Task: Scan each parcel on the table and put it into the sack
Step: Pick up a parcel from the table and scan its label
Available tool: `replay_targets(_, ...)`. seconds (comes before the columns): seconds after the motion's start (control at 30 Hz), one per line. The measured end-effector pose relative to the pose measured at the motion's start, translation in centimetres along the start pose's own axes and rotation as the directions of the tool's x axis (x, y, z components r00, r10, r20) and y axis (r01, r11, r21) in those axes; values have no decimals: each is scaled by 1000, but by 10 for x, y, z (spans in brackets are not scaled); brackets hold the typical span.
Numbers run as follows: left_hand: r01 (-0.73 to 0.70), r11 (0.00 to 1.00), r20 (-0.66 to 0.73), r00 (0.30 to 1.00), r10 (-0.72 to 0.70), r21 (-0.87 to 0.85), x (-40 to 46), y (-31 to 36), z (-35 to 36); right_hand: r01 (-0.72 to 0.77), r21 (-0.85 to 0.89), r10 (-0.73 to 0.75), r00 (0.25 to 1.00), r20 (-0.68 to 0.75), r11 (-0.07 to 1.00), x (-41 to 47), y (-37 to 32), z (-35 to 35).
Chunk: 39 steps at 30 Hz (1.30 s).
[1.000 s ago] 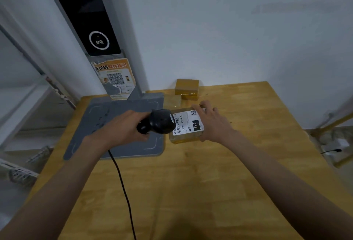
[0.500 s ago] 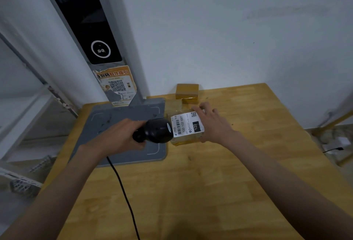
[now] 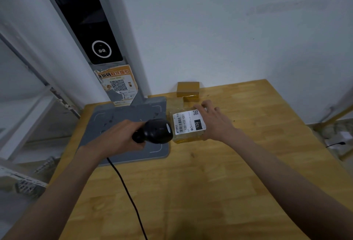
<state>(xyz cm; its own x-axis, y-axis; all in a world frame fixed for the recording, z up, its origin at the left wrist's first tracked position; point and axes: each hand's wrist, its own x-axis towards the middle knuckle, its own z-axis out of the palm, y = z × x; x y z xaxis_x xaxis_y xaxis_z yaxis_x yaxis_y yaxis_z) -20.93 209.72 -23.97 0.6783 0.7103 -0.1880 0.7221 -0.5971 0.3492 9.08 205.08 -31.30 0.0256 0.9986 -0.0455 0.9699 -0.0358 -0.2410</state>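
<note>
left hand (image 3: 122, 136) gripping scanner (image 3: 155, 131), aiming at label | right hand (image 3: 214, 120) holding parcel (image 3: 188, 125) tilted on tabletop (image 3: 219, 173), centre, label facing the reader | sack unseen

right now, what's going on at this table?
A person is scanning a parcel. The left hand grips a black corded scanner, its head pointed at the white label on a tan parcel. The right hand holds that parcel at its right side on the wooden table. Two more brown parcels sit behind it by the wall. No sack is in view.
</note>
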Motion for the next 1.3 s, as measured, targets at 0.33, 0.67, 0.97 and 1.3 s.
replay_targets(0.33,29,996,24,999,-27,-81,-54,-27,36,-106,81,101,993,62,991,-66,-50,35)
replay_targets(0.67,-242,957,228,934,274,-161,-73,52,118,-543,120,532,839,113,831,-271,-43,62)
replay_targets(0.97,-446,877,423,769,478,-180,-100,193,209,-827,144,814,561,149,544,-469,-22,80)
replay_targets(1.3,-473,860,466,728,504,-192,-127,307,304,-908,117,869,419,264,403,-605,33,128)
